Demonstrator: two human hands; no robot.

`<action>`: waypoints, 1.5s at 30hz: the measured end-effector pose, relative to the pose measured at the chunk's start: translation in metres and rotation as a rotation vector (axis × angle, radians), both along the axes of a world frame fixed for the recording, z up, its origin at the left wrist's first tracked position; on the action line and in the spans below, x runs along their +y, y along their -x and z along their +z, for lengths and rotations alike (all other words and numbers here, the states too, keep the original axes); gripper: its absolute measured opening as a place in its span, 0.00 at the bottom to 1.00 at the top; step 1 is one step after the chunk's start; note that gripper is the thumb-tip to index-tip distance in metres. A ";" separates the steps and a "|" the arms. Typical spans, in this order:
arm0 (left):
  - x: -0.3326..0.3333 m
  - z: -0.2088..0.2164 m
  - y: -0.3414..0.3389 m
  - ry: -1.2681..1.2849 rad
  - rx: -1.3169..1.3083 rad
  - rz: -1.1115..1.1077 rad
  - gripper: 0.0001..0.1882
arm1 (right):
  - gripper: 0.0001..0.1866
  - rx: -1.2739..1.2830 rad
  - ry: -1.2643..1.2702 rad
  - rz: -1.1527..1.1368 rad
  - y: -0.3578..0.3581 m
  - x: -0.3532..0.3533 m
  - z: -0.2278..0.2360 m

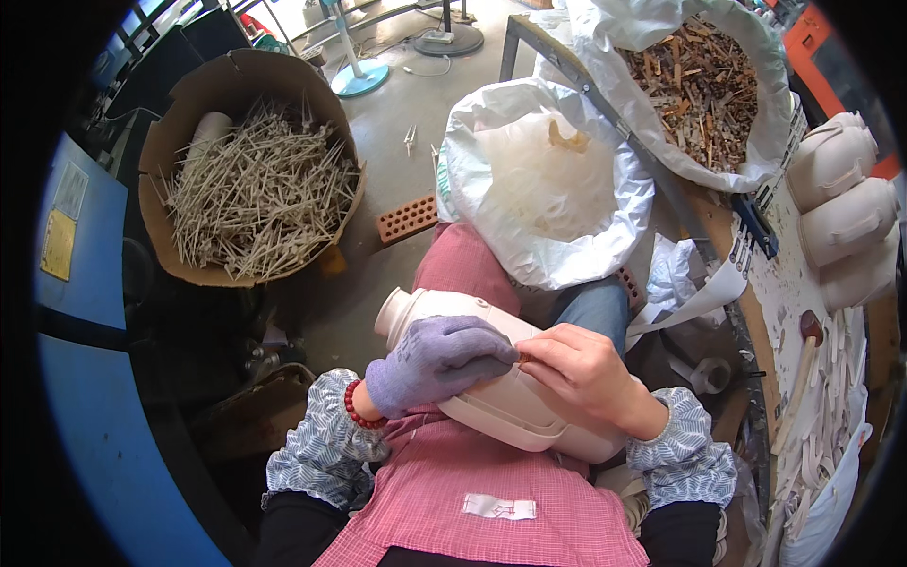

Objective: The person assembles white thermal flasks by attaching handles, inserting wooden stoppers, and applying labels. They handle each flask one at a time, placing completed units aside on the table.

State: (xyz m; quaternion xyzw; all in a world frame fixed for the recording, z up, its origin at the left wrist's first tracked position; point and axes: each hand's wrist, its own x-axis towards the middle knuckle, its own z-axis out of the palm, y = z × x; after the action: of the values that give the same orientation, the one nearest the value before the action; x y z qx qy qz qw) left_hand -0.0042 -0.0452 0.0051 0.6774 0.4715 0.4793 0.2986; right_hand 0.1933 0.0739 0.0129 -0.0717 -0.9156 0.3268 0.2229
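Across my lap lies a beige plastic container (472,307) shaped like a jug, its neck to the left and a long handle along its near side. My left hand (446,357), in a purple glove, lies over it with the fingers closed; what they hold, if anything, is hidden. Bare and pinched, my right hand (578,367) grips a small brown piece (524,357) just above the container's surface. The fingertips of both hands meet at that piece.
A cardboard bin (156,203) of thin beige sprues stands left. Ahead, a white sack (463,142) holds translucent scraps; another sack (586,24) holds brown strips. More beige containers (850,222) and a brown-headed tool (810,329) sit right. A perforated brick (408,219) lies on the floor.
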 end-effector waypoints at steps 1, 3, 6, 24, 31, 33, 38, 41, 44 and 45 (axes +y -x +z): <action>-0.006 0.002 0.000 0.035 -0.035 -0.002 0.17 | 0.11 -0.055 0.122 0.028 0.000 -0.002 0.004; -0.020 0.007 0.005 -0.007 0.016 -0.010 0.23 | 0.10 -0.161 0.367 0.080 0.000 -0.007 0.014; -0.042 0.000 0.006 -0.035 0.118 0.034 0.32 | 0.08 -0.311 0.444 0.178 0.005 -0.011 0.021; -0.063 -0.018 0.002 -0.071 0.338 0.068 0.30 | 0.12 -0.435 0.389 0.280 0.012 -0.022 0.018; -0.020 -0.010 -0.002 -0.164 0.461 0.061 0.25 | 0.24 -0.181 -0.347 -0.019 -0.016 -0.033 0.025; 0.001 0.000 -0.009 -0.140 0.491 0.019 0.24 | 0.24 -0.174 -0.391 -0.080 -0.035 -0.019 0.014; 0.025 -0.008 0.019 0.087 0.200 0.192 0.29 | 0.19 -0.089 0.098 -0.234 -0.109 0.023 0.011; 0.043 -0.025 -0.009 0.161 -0.008 0.021 0.18 | 0.18 -0.020 0.180 -0.399 -0.135 0.020 0.002; 0.061 -0.012 -0.037 0.134 0.010 0.108 0.16 | 0.16 -0.058 0.127 -0.567 -0.144 0.010 0.008; 0.061 -0.019 -0.042 0.201 -0.202 0.194 0.16 | 0.16 0.006 0.166 -0.584 -0.143 0.006 0.006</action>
State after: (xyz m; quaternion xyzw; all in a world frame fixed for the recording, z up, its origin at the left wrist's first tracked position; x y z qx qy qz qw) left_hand 0.0376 0.0154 -0.0141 0.5438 0.5477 0.5219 0.3632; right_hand 0.3365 0.0801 0.0189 -0.3490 -0.8257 0.3227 0.3037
